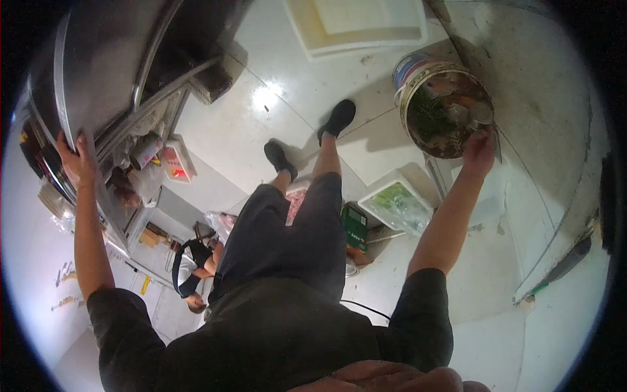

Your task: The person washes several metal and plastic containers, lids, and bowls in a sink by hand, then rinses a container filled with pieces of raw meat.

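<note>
My left hand is at the edge of a stainless steel counter, with that edge between its thumb and fingers. On the other side, my right hand reaches to the near rim of a plastic bucket. Its fingers are bunched and blurred, so whether they hold something is unclear. Inside the bucket are green plant scraps and brownish wet waste. A pale, round, translucent thing lies just beyond my right fingertips.
Past my feet stands a white tub. A foam box with bagged greens and a green carton are on the floor. The counter's lower shelf holds bags and a can. Another person sits behind me.
</note>
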{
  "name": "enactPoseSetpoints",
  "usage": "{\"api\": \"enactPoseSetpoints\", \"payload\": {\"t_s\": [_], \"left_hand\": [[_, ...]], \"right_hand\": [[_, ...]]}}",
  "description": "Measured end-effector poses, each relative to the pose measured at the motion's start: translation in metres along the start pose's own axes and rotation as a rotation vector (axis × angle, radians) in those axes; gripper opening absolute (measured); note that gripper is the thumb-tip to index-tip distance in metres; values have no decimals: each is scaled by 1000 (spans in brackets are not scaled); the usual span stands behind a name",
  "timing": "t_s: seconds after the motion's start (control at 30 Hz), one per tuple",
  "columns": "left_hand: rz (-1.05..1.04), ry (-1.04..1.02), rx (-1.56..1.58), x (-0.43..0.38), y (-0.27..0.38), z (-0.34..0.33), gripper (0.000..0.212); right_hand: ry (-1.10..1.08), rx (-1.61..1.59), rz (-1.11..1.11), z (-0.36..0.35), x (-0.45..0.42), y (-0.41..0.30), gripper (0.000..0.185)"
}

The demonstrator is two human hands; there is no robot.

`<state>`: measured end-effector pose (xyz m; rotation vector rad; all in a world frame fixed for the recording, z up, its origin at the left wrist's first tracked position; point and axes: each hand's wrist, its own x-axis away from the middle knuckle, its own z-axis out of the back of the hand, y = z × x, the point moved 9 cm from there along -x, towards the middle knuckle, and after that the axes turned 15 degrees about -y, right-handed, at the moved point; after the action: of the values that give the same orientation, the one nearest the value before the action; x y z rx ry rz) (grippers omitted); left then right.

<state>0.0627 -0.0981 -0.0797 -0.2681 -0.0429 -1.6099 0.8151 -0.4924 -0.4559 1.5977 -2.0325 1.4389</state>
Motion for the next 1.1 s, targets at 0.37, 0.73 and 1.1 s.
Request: {"api": "enactPoseSetpoints", "payload": {"t_s": [0.37,0.73,1.1], "left_hand": [[-8,30,-69,2,26,3,68],[10,-165,148,-3,56,17,59],[-99,-55,328,0,36,30,74]], "right_hand": [[158,1194,114,-60,54,-10,17],[-497,2091,959,-406,152,-26,15],[-1221,1960,1102,-820,147,123,23]]}}
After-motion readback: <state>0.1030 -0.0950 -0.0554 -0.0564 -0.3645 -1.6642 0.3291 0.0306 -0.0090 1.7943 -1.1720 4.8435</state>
